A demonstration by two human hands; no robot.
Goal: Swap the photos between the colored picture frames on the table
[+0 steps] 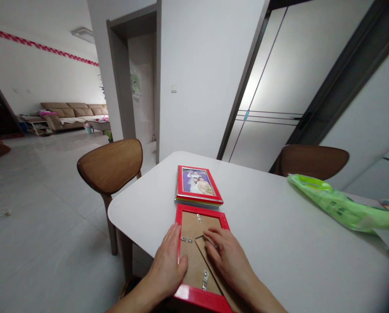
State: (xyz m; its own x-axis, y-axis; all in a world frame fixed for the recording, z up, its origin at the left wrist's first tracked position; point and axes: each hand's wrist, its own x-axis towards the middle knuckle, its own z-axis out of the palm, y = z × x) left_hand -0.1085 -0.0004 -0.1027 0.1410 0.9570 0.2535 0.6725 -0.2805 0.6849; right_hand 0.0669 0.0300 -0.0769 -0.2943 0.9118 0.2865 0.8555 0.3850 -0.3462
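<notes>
A red picture frame (194, 226) lies face down at the near edge of the white table (279, 243), its brown backing board and small metal clips showing. My left hand (168, 263) rests flat on the frame's left edge, fingers stretched out. My right hand (228, 256) lies on the backing board, fingertips pressing near a clip and the fold-out stand. Just beyond, a small stack of red frames (199, 184) lies face up with a photo in the top one.
A green plastic packet (340, 204) lies at the table's right side. Two brown wooden chairs (111, 167) (311, 161) stand at the far side. Grey tiled floor spreads to the left, with a sofa (73, 113) far back.
</notes>
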